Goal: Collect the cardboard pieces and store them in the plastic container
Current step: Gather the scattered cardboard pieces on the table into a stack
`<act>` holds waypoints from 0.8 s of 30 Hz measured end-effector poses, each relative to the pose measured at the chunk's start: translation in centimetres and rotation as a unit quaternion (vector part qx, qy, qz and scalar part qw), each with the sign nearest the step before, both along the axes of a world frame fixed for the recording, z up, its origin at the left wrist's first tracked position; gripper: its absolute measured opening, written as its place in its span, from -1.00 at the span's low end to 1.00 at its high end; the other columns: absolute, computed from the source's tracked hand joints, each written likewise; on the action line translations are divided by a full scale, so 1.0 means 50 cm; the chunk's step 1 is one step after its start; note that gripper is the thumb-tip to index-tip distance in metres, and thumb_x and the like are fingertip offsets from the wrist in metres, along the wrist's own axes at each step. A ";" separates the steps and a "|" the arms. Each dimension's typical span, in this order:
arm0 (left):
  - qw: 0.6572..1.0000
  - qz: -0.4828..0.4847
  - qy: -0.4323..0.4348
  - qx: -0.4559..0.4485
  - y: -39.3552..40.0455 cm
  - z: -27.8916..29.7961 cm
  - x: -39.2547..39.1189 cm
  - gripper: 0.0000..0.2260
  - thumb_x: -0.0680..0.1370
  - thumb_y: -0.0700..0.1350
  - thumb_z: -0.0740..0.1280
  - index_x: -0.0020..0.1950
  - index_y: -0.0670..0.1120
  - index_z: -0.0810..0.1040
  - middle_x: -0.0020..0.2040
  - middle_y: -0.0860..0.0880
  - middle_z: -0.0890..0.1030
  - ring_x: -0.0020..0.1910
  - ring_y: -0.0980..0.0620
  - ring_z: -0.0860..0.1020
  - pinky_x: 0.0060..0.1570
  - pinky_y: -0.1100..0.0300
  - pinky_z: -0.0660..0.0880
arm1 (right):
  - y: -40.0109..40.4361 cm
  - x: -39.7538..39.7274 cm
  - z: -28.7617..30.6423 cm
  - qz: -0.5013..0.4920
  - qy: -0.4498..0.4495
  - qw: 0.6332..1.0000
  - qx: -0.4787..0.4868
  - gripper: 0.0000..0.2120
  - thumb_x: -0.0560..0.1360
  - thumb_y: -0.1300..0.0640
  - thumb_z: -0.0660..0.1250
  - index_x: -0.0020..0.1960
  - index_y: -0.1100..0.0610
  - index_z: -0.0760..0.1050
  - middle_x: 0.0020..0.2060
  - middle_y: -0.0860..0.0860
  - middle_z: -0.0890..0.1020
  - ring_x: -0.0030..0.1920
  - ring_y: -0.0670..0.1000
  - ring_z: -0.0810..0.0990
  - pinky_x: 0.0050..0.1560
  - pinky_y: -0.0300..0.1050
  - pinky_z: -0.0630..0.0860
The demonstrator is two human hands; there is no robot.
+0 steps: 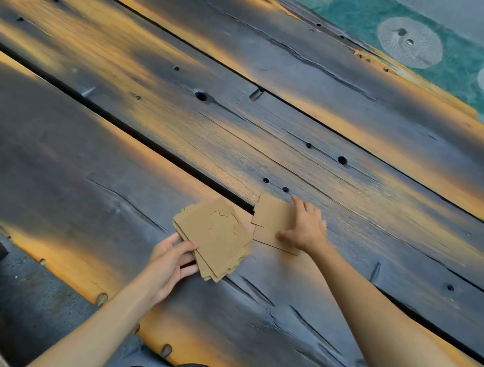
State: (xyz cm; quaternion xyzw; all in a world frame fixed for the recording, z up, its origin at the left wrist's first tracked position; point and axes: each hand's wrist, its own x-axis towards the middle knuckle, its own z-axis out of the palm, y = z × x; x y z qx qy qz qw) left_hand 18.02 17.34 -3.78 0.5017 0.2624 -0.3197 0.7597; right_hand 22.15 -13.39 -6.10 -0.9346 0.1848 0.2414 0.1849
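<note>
The plank worktop [179, 128] is left bare beyond and to both sides of the hands. Passage between them is narrowed by a held cardboard stack [218, 240] and flat cardboard pieces [273, 220].

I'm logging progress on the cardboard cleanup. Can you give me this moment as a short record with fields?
surface: dark, weathered wooden plank table
left hand: holds a fanned stack of cardboard pieces, the top one with a curved cut-out line
right hand: fingers pressing on loose cardboard pieces lying flat on the table
loose pieces: at least two, overlapping, just right of the stack
plastic container: not in view
progress: pieces not yet stored
</note>
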 end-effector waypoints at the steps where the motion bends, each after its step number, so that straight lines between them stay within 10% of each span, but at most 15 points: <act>1: 1.000 0.001 0.002 0.003 0.001 -0.001 0.000 -0.72 0.64 -0.31 0.25 0.31 -0.11 0.55 0.17 -0.15 0.72 0.12 -0.12 0.70 -0.04 -0.03 0.68 | -0.004 0.002 -0.009 0.011 0.009 1.000 -0.002 0.00 0.35 -0.05 0.58 0.62 -0.04 0.08 0.53 0.06 0.30 0.51 0.15 0.23 0.43 0.18 0.26; 12: 1.000 -0.016 0.013 0.014 -0.001 -0.004 0.012 -0.71 0.64 -0.31 0.24 0.34 -0.11 0.54 0.18 -0.14 0.71 0.14 -0.13 0.69 -0.01 -0.04 0.68 | -0.015 -0.010 -0.018 -0.016 -0.049 0.998 -0.040 -0.05 0.21 -0.14 0.67 0.48 -0.03 0.31 0.28 0.10 0.41 0.34 0.16 0.33 0.31 0.07 0.32; 24: 1.000 0.009 0.020 0.002 -0.023 0.006 0.003 -0.70 0.63 -0.32 0.26 0.33 -0.10 0.53 0.20 -0.15 0.71 0.13 -0.12 0.70 -0.04 -0.02 0.68 | 0.023 -0.109 0.095 -0.058 -0.168 0.984 -0.024 -0.73 0.61 0.13 0.33 0.29 -0.01 0.59 0.03 0.07 0.56 0.14 0.18 0.54 -0.07 -0.02 0.43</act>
